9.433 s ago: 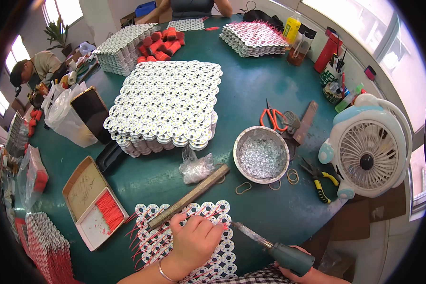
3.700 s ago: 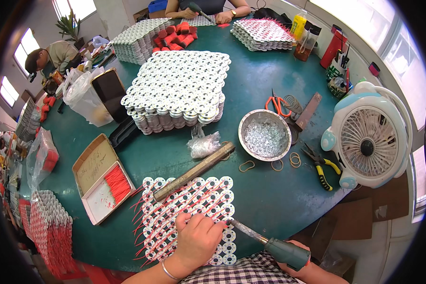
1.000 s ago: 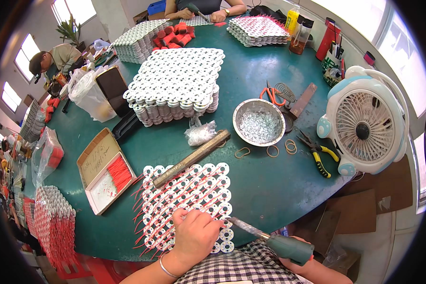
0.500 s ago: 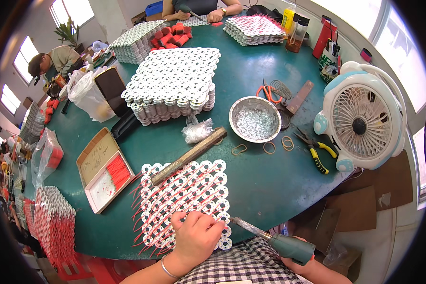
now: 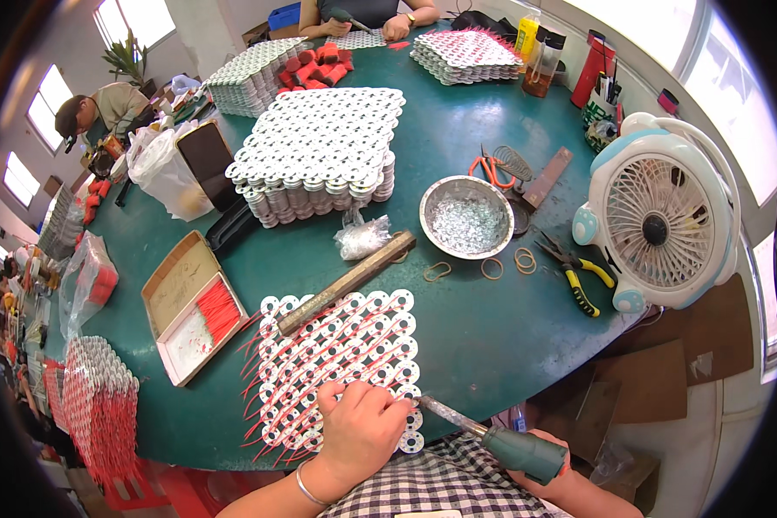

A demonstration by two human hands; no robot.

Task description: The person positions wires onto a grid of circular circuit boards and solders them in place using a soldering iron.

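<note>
A panel of round white circuit boards (image 5: 376, 321) lies before me, with thin red wires (image 5: 319, 338) running slantwise across it and hanging off its left side. My left hand (image 5: 361, 432) rests on its lower part, fingers pinched near the right edge; whatever is between the fingertips is hidden. My right hand (image 5: 537, 457) grips a soldering iron (image 5: 527, 451) by its green handle. The iron's tip touches or nearly touches the panel's right edge, just beside my left fingertips. Across the panel's upper left lies a worn metal bar (image 5: 345, 285).
Left of the panel, an open cardboard box (image 5: 174, 289) holds cut red wires. Beyond stand stacked white panels (image 5: 315, 142) and a metal bowl (image 5: 466, 217) of small silvery pieces. Pliers (image 5: 578, 274) and a fan (image 5: 660, 224) are at right. Another person works across the table.
The soldering iron and my right hand have shifted slightly left and down. My left hand stays nearly in place on the panel.
</note>
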